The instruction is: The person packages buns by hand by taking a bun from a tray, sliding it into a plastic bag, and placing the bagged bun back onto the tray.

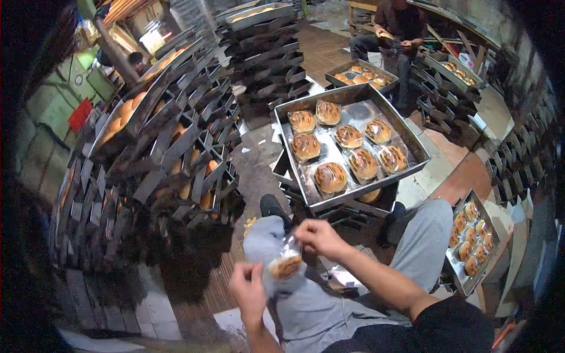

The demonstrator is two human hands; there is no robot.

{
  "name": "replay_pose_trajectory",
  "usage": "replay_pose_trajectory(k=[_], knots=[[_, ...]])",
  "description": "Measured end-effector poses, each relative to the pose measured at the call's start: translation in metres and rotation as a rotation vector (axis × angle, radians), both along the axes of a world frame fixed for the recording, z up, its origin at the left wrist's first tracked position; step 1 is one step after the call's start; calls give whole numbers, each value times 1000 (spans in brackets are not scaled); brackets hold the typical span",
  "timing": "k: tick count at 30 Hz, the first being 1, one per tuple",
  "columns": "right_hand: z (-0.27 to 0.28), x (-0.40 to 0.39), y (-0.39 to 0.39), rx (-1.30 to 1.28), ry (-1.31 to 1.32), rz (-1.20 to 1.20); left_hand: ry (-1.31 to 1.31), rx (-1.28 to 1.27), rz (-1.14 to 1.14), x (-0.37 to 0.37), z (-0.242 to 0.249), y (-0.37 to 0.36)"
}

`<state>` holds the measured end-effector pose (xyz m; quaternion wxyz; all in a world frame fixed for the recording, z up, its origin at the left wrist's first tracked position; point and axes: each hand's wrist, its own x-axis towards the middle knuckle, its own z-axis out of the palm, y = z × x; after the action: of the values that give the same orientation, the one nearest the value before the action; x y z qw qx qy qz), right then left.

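Observation:
A browned bun (286,266) sits inside a clear plastic bag (291,242) above my grey-trousered lap. My right hand (321,238) is closed in a pinch on the upper part of the bag. On the other side of the bun, my left hand (247,289) is also pinched closed at the bag's side; the film between its fingers is hard to make out. In front of my knees stands a large metal tray (368,197) holding several buns in clear wrappers, such as a wrapped bun (331,177) near its front corner. More trays lie under it.
Tall stacks of dark baking trays (170,138) with bread rise at my left, and another stack (265,65) stands behind. A tray of buns (471,244) lies at my right. Across from me sits another person (400,29) with something in their hands. More trays (512,165) line the right side.

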<state>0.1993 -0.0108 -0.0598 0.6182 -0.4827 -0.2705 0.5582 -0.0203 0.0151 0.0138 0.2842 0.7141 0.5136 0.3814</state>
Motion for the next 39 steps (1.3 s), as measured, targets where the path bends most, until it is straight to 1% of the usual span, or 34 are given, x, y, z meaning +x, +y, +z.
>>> replay_pose_trajectory(k=[2, 3, 4, 5, 6, 7, 8, 9, 10, 12, 13, 14, 15, 16, 18, 19, 20, 21, 22, 23, 24, 25, 26, 27, 28, 30, 32, 34, 35, 37, 38, 39], knots=[[-15, -11, -25, -35, 168, 89, -6, -54, 61, -15, -2, -16], [-29, -20, -35, -81, 237, 127, -8, -59, 62, -30, -20, -24], [-44, -34, -44, -125, 315, 165, -30, -227, 34, -52, -44, -26], [-50, -47, -52, -210, 429, 142, -53, -394, 7, -64, -58, -30], [-56, -58, -59, -293, 539, 123, -51, -393, 13, -61, -59, -42], [-65, -65, -61, -373, 528, 113, -277, -643, 163, -52, -58, -54], [-73, -68, -60, -398, 508, 134, -504, -889, 313, -47, -58, -62], [-68, -66, -61, -390, 258, 133, -435, -890, 219, -49, -66, -68], [-61, -61, -64, -384, 7, 133, -431, -895, 231, -35, -58, -75], [-73, -48, -61, -234, -55, -32, -545, -673, 78, -2, -47, -83], [-45, -31, -59, -237, 213, -50, -246, -380, -90, 2, -55, -81], [-49, -20, -56, -75, 188, -57, 51, -83, -249, 6, -63, -79], [-26, -11, -58, 0, 135, -65, 293, 82, -396, 23, -32, -80], [6, 0, -62, 72, 85, -72, 113, 52, -428, 37, -27, -84], [41, 46, -60, 58, -47, 76, 18, 168, -406, 44, -31, -73], [59, 75, -53, 105, -142, 98, 15, 171, -409, 45, -33, -63], [79, 105, -44, 150, -239, 118, 22, 133, -361, 44, -37, -50], [108, 134, -35, 66, -352, 50, 29, 93, -313, 44, -41, -39], [114, 176, -13, 55, -415, 60, 24, 93, -318, 44, -47, -31], [118, 228, 14, 172, -394, 156, 317, 77, -226, 44, -52, -25], [119, 280, 33, 17, -470, 62, 611, 58, -129, 44, -60, -19], [141, 297, 39, -106, -386, -165, 591, 112, -86, 43, -75, -16], [156, 307, 34, -235, -687, -348, 589, 111, -84, 41, -79, -17], [140, 340, 34, -353, -1088, -481, 518, 105, -62, 39, -81, -13], [111, 377, 32, -468, -1486, -618, 449, 103, -40, 37, -84, -6], [59, 405, 4, -592, -1838, -702, 430, 97, -23, 30, -85, -4], [39, 402, -28, -568, -1377, -387, 403, 82, 0, 30, -88, 0], [36, 379, -54, -576, -1322, -450, 348, 74, -24, 25, -90, 5], [36, 367, -69, -588, -1321, -445, 351, 64, -30, 24, -90, 5], [35, 343, -97, -538, -1350, -404, 349, 127, -46, 24, -91, 8], [21, 332, -113, -501, -1306, -415, 349, 129, -48, 23, -90, 6], [14, 315, -133, -568, -1215, -368, 359, 130, -40, 22, -89, 4]])
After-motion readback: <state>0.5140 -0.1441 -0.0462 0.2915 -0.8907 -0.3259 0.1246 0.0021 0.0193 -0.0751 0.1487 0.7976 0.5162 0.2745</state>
